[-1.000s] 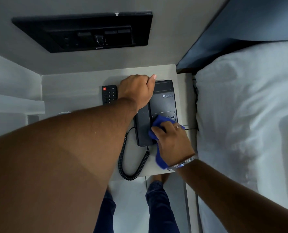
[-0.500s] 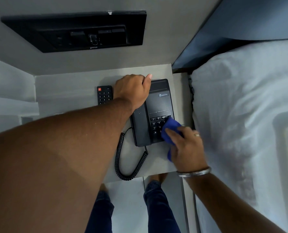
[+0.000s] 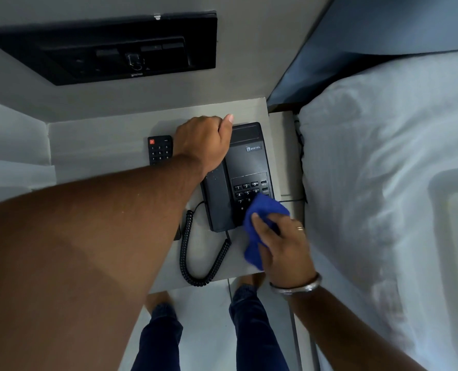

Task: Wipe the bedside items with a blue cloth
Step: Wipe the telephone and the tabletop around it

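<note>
A black desk telephone (image 3: 245, 162) lies on the pale bedside table (image 3: 102, 145). My left hand (image 3: 203, 143) is closed over the top end of its handset (image 3: 217, 199). My right hand (image 3: 284, 250) grips a bunched blue cloth (image 3: 265, 210) and presses it on the lower right keys of the keypad. Part of the cloth hangs below my palm. A small black remote (image 3: 159, 149) with a red button lies just left of my left hand.
The phone's coiled cord (image 3: 187, 253) loops to the table's front edge. A white pillow and bed (image 3: 369, 170) lie close on the right. A black switch panel (image 3: 110, 49) is set in the wall behind. My legs stand below the table edge.
My right hand has slid the blue cloth from the middle of the keypad down to its near right corner. My left hand has stayed on the handset.
</note>
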A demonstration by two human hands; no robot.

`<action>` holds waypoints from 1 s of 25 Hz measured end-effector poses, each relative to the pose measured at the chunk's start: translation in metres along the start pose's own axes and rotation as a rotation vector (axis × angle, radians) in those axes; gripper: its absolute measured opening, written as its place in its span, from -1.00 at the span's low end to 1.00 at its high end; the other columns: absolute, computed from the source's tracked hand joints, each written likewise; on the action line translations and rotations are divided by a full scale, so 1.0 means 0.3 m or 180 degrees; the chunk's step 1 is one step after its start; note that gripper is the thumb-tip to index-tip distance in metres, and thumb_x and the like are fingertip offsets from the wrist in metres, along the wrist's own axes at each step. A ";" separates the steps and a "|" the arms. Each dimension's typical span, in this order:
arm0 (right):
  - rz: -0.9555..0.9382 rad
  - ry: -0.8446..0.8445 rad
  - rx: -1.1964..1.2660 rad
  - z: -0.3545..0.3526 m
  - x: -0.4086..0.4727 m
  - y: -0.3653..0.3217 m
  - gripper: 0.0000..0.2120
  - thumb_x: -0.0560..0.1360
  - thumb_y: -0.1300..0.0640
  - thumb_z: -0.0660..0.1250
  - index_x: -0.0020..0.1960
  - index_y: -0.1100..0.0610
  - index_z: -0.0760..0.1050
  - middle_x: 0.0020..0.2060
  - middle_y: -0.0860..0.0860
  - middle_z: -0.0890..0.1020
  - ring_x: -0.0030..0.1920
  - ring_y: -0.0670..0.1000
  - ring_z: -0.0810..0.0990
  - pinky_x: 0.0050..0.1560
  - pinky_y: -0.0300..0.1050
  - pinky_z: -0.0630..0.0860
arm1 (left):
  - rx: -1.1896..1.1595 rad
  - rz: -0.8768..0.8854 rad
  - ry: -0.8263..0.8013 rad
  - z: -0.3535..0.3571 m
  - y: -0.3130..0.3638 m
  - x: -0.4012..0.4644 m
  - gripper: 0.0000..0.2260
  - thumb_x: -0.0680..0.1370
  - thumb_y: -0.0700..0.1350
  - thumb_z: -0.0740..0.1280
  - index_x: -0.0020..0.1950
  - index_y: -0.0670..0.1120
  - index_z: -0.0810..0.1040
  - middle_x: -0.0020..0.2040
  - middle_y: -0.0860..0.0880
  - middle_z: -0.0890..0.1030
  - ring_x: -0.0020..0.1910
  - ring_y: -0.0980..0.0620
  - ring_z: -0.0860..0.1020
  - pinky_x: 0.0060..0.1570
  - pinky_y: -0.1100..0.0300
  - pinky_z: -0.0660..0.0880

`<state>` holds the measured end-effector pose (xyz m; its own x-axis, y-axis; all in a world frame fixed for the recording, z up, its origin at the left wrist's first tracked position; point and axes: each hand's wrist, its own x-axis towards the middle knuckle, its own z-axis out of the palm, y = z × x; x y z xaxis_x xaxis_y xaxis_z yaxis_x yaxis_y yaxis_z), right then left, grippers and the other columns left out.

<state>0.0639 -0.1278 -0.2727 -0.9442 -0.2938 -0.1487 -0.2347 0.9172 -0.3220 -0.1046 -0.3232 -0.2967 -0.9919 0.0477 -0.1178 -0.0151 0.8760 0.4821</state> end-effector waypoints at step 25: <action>-0.0114 -0.1048 -0.0707 -0.030 0.137 0.169 -0.41 0.45 0.22 0.29 0.44 0.18 0.22 0.31 0.17 0.46 0.21 0.17 0.47 0.16 0.08 0.40 | 0.0117 -0.0236 0.0034 0.004 0.009 0.002 -0.50 0.70 0.08 -0.02 -0.43 -0.02 0.24 -0.49 0.04 0.30 -0.37 -0.16 0.42 -0.30 0.05 0.38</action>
<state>0.0111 -0.0909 -0.2867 -0.8184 -0.3643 -0.4445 -0.3446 0.9300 -0.1277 -0.1051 -0.3203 -0.2964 -0.9895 -0.0229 -0.1426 -0.0841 0.8939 0.4403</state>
